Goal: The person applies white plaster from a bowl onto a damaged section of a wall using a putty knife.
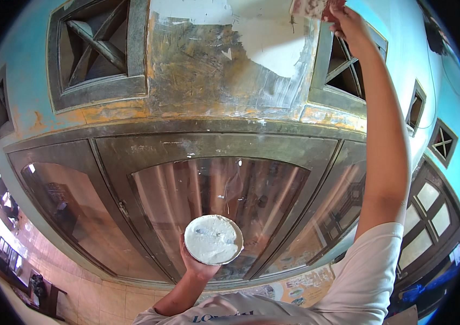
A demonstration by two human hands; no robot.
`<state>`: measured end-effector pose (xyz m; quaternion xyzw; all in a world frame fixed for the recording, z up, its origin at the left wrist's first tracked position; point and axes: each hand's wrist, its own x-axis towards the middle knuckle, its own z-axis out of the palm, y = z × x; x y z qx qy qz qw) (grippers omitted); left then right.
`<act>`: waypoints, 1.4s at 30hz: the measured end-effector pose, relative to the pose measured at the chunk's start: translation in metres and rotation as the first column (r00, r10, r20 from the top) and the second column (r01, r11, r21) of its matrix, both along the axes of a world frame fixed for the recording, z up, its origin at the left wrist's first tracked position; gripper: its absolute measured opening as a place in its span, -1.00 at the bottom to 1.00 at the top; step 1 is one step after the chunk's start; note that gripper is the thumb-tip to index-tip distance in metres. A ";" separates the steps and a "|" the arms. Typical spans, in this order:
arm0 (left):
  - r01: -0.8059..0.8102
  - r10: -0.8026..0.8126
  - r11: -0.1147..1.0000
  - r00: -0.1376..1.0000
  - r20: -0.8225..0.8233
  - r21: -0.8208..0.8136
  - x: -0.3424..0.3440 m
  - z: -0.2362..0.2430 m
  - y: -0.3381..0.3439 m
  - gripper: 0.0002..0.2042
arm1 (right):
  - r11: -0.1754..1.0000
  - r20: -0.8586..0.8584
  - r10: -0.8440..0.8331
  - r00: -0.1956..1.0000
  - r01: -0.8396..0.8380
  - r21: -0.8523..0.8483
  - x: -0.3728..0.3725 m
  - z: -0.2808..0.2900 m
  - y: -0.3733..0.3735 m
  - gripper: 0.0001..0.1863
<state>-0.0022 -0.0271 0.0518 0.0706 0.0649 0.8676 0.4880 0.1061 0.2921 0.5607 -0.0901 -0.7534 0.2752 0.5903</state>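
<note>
My left hand (pixel 198 266) holds a round bowl (pixel 240 252) from below and its left side, in front of the glazed door. White putty-like paste (pixel 215 241) fills the bowl, its surface uneven. High at the upper right, my right hand (pixel 347 23) grips a flat reddish spreader (pixel 312 8) smeared with white. The spreader is at the wall panel above the door, partly cut off by the top of the picture; whether it touches the wall I cannot tell. A smooth white coat (pixel 273 46) covers the panel's upper right, beside bare, scraped brown-grey wall (pixel 192 73).
Wooden vent frames with crossed bars flank the panel, one on the left (pixel 97 46) and one on the right (pixel 343 67). Below runs a dark wooden door (pixel 214 143) with curtained glass. A tiled floor (pixel 108 300) and furniture (pixel 38 287) lie at the lower left.
</note>
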 end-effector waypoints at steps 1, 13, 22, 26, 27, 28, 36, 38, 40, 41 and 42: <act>0.008 -0.008 1.000 1.000 -0.001 -0.002 0.000 -0.002 0.001 -0.36 | 1.000 -0.041 0.009 0.999 -0.009 -0.010 0.006 0.002 0.002 -0.74; -0.078 0.081 0.991 0.997 -0.019 0.109 0.001 -0.009 -0.003 -0.39 | 0.987 0.049 0.113 0.992 -0.118 0.110 -0.082 0.001 -0.039 -0.69; -0.073 0.073 0.997 0.997 -0.009 -0.023 0.002 -0.009 -0.011 -0.34 | 0.994 -0.044 0.070 0.997 -0.066 0.086 0.005 0.000 0.065 -0.63; -0.095 0.095 0.995 0.995 0.003 -0.023 0.005 -0.006 -0.009 -0.34 | 0.987 -0.111 0.130 0.985 -0.118 0.110 -0.053 0.015 -0.002 -0.69; -0.103 0.102 0.995 0.995 -0.014 -0.014 0.006 -0.005 -0.008 -0.34 | 0.996 -0.076 0.058 0.995 -0.052 0.073 -0.055 0.021 -0.003 -0.70; -0.099 0.098 0.995 0.995 -0.019 -0.012 0.008 -0.004 -0.007 -0.34 | 0.996 -0.081 0.054 0.995 -0.048 0.076 -0.052 0.022 -0.003 -0.70; -0.119 0.121 0.992 0.992 -0.041 0.031 0.008 -0.008 -0.015 -0.39 | 1.000 -0.102 0.009 0.995 -0.008 0.010 -0.002 0.014 0.028 -0.75; -0.135 0.136 0.991 0.990 -0.035 0.020 0.007 -0.007 -0.015 -0.39 | 0.999 -0.159 0.026 0.987 -0.032 -0.033 -0.002 0.017 0.020 -0.75; -0.127 0.127 0.992 0.991 -0.030 0.006 0.008 -0.006 -0.012 -0.39 | 0.999 -0.107 0.029 0.994 -0.025 0.036 -0.011 0.026 0.019 -0.75; -0.103 0.104 0.994 0.994 -0.035 0.023 0.009 -0.004 -0.010 -0.38 | 0.994 -0.054 0.032 0.998 -0.026 0.103 -0.015 0.030 0.020 -0.74; -0.117 0.118 0.993 0.992 -0.035 0.034 0.009 -0.001 -0.013 -0.38 | 1.000 -0.067 0.007 0.998 -0.006 0.018 -0.035 0.023 -0.007 -0.74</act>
